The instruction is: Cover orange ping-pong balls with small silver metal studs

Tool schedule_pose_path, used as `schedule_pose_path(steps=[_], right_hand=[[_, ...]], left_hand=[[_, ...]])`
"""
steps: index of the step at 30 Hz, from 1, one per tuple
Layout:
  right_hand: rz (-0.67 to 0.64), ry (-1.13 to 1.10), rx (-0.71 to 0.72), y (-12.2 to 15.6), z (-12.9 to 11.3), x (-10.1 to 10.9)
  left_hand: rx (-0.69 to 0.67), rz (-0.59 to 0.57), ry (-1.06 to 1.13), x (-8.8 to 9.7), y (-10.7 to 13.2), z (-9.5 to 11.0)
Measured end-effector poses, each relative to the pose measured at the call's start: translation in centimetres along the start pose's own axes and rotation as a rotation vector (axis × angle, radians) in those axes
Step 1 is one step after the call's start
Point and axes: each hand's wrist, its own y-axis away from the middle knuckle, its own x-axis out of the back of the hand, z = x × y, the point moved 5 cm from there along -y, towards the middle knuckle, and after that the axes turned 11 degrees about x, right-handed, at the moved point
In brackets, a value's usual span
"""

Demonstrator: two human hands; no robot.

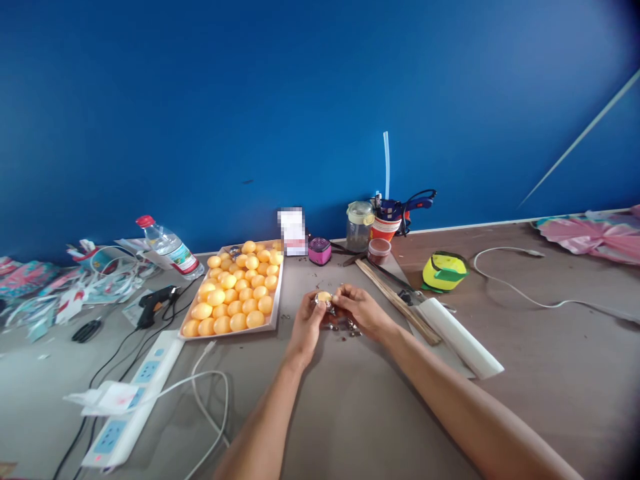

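Observation:
Both my hands meet over the grey table, just right of a tray of yellow-orange balls [235,293]. My left hand [307,323] and my right hand [361,310] are closed together on one yellow-orange ball [323,297], which has a small shiny metal piece at its side. A few small shiny metal bits [350,328] lie on the table under my right hand. The ball is pinched between the fingertips of both hands.
A power strip [131,407] with white cables lies at the front left, with a glue gun [155,301] and a water bottle [170,250] behind it. Wooden sticks [395,300], a white roll [463,337], a yellow-green case [444,270], jars and cups [373,227] stand on the right.

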Motion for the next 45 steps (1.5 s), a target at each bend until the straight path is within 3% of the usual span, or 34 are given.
schedule_pose_path(steps=[2, 5, 8, 12, 23, 30, 38, 43, 45], right_hand=[[-0.022, 0.133, 0.033, -0.4, -0.3, 1.0], [-0.034, 0.677, 0.164, -0.8, -0.8, 2.4], [-0.102, 1.155, 0.205, -0.6, -0.6, 2.6], [-0.253, 1.409, 0.189, -0.1, 0.1, 1.8], [-0.24, 1.386, 0.219, -0.1, 0.2, 1.6], [-0.314, 1.409, 0.195, 0.1, 0.5, 0.6], [-0.321, 1.344, 0.175, -0.1, 0.4, 1.1], [-0.296, 1.304, 0.224, -0.3, 0.9, 1.3], [-0.225, 1.221, 0.262, -0.4, 0.6, 1.5]], left_hand=[[0.019, -0.027, 0.062, -0.1, -0.1, 0.1], [0.037, -0.025, 0.136, 0.2, -0.2, 0.4], [0.035, -0.032, 0.159, 0.3, -0.2, 0.7], [0.034, -0.053, 0.156, 0.2, -0.2, 0.8], [0.05, -0.06, 0.16, 0.3, -0.5, 0.3], [0.068, -0.077, 0.165, 0.0, -0.3, 0.3], [0.06, -0.058, 0.176, 0.3, -0.5, 0.3], [0.063, -0.062, 0.178, 0.2, -0.4, 0.3], [0.06, -0.059, 0.18, 0.2, -0.4, 0.3]])
